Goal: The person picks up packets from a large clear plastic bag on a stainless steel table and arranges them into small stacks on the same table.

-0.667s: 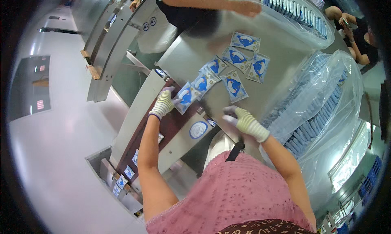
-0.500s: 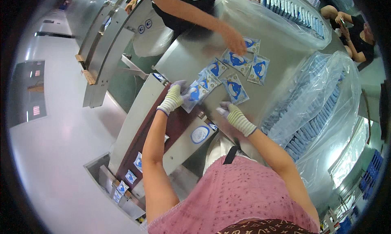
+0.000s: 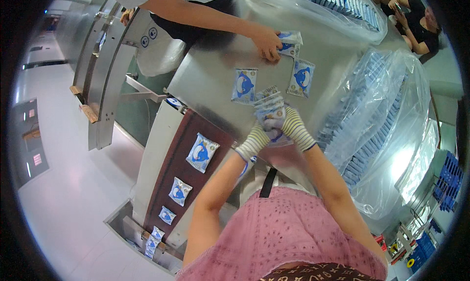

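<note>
Shiny metal is covering the bench [image 3: 205,80], and a brown belt [image 3: 171,158] is running along its left edge. Both gloved hands are meeting near the bench's near edge, in the middle. The left hand [image 3: 255,140] and the right hand [image 3: 293,127] are curling their fingers tight around a stack of packets [image 3: 269,107]. The stack is standing tall between them, with its long side pointing away from the person, toward the far edge.

Just past the stack, two packets are lying flat: one [image 3: 244,85] a little to the left, one [image 3: 301,78] a little to the right. Their long sides are pointing the same way. At the far edge, another person's hand [image 3: 267,38] is resting on more packets [image 3: 290,43].

Bare metal is showing left of the stack, up to the belt. Big bags [image 3: 382,129] are crowding the right edge. Loose packets [image 3: 200,152] are riding on the belt.
</note>
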A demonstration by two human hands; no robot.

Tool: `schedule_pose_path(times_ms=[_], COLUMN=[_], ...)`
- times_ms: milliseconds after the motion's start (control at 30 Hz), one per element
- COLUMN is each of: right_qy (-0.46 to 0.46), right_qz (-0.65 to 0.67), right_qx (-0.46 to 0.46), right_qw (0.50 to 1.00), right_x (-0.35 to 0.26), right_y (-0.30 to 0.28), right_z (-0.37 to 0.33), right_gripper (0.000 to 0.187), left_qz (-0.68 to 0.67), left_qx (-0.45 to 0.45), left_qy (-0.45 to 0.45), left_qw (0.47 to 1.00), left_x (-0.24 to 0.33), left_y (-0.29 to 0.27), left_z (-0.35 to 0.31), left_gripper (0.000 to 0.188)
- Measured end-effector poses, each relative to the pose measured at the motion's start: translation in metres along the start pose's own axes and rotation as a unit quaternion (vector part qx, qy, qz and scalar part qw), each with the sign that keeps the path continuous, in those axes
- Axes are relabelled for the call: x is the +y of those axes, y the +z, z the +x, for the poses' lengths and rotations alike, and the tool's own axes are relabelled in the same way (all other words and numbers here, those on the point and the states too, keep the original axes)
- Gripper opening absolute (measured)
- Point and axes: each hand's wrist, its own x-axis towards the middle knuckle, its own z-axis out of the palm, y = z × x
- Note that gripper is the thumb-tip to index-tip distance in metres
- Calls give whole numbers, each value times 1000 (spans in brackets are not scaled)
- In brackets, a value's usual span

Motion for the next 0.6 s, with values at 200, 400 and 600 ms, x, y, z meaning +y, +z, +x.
schedule_pose_path(times_ms=[200,400,600], right_qy=[94,44,-89], right_qz=[-520,21,212], right_qx=[60,-24,-92], right_qw=[847,999,969], right_x=[-15,16,-94], right_y=[10,-6,-13], right_z=[7,-14,-114], right_gripper=[81,60,57], left_qz=[556,620,-142], left_qx=[166,-67,-48], left_qy=[40,-148,-48], left_qw=[813,768,987], left_x=[129,97,55], left_y=[-110,-139,-67], left_z=[-12,8,10], left_gripper=[62,44,46])
